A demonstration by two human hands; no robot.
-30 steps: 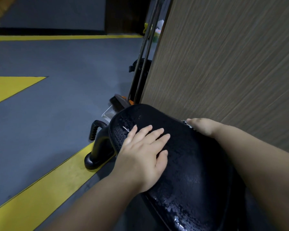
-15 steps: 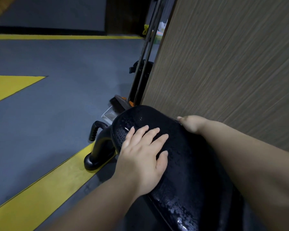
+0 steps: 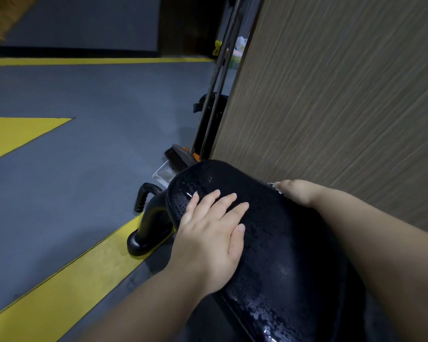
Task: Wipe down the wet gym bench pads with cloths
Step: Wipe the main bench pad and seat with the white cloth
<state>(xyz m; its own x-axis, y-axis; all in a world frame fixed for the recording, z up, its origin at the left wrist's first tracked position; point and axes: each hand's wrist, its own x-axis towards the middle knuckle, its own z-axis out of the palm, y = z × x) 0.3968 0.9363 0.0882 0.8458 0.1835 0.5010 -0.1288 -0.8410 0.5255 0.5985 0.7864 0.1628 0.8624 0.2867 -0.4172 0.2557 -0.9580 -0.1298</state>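
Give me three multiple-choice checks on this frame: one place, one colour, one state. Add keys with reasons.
1. Where does the left hand lie?
A. on a dumbbell
B. flat on the black pad
C. on the wood-grain panel

2. What colour are the floor stripes?
A. red
B. white
C. yellow

3. What state is the pad's surface in?
A. beaded with water
B. covered by a towel
C. torn open

Key:
1 B: its straight fingers lie spread on the pad's top.
2 C: yellow bands cross the grey floor.
3 A: droplets glint all across the bare surface.
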